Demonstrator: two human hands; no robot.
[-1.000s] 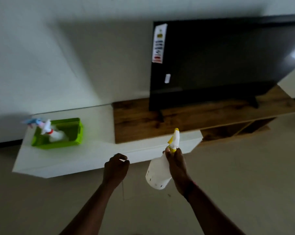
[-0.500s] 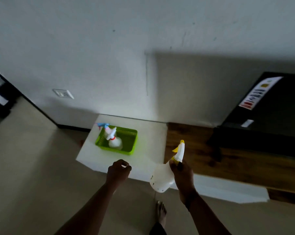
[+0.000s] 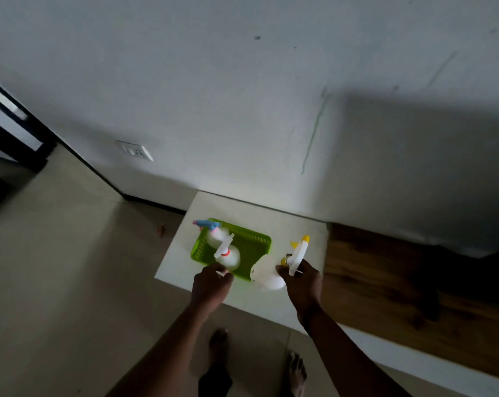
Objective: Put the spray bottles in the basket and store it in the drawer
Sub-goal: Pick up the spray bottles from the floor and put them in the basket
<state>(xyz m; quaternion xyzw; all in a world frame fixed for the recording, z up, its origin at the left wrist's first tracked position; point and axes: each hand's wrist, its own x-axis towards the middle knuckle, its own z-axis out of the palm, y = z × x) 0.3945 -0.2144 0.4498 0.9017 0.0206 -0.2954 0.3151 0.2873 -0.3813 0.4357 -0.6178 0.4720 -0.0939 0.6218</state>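
On the white cabinet top (image 3: 282,222) against the wall I see the green basket (image 3: 258,245), a shallow plastic tray with slotted sides, sitting near the cabinet's left front corner. Two spray bottles already lie inside it: one with a blue and pink trigger head (image 3: 207,224) poking out over the far left rim, and one with a white trigger and a red collar (image 3: 228,253) lying in the middle, both with rounded white bodies. The third one, the yellow-nozzled spray bottle (image 3: 267,272), is in my right hand (image 3: 302,282); my fingers are wrapped around its neck and white trigger, and its pale round body is tipped leftward so that it hangs over the basket's near right corner, the yellow tip pointing up and away from me. I cannot tell whether the body touches the basket rim. My left hand (image 3: 211,285) is curled loosely at the basket's near edge, just below the red-collared bottle, with something small and white showing at the fingertips; I cannot tell what it is or whether the hand grips the rim. To the right, the cabinet meets a dark wooden shelf top (image 3: 385,279). My bare feet (image 3: 218,343) stand on the pale tiled floor (image 3: 70,267) below.
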